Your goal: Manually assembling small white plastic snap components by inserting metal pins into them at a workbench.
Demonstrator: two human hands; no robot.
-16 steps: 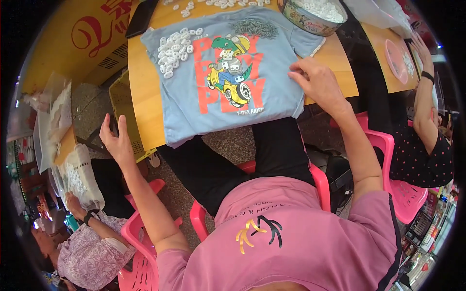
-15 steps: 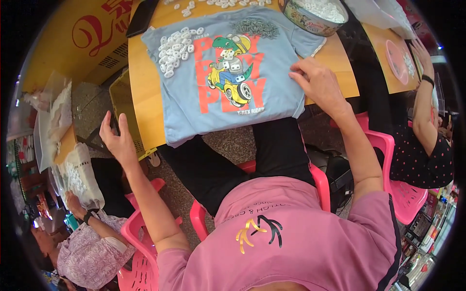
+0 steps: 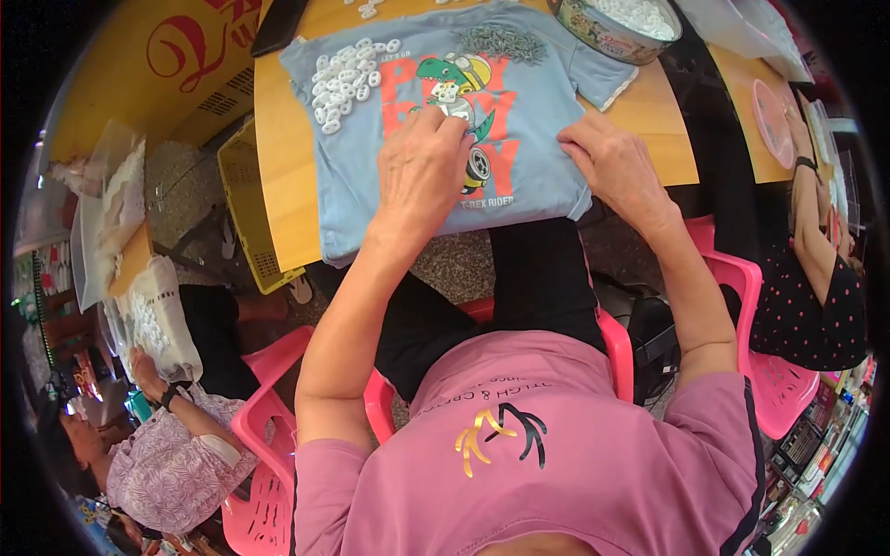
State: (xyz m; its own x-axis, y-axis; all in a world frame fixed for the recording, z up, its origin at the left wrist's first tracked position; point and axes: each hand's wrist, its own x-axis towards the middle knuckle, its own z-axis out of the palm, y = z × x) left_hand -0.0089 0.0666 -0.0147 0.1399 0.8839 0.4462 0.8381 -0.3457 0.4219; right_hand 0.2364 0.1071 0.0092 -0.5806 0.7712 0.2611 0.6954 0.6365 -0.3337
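A light blue T-shirt (image 3: 389, 185) with a cartoon dinosaur print lies flat on the wooden bench (image 3: 278, 167), its hem at the near edge. The left hand (image 3: 422, 167) rests palm down on the print, fingers together and slightly curled, pinching nothing. The right hand (image 3: 616, 167) presses flat on the shirt's right near corner, fingers stretched left. A heap of small white rings (image 3: 345, 76) sits on the shirt's far left shoulder. A round tin (image 3: 616, 20) holding more white pieces stands far right.
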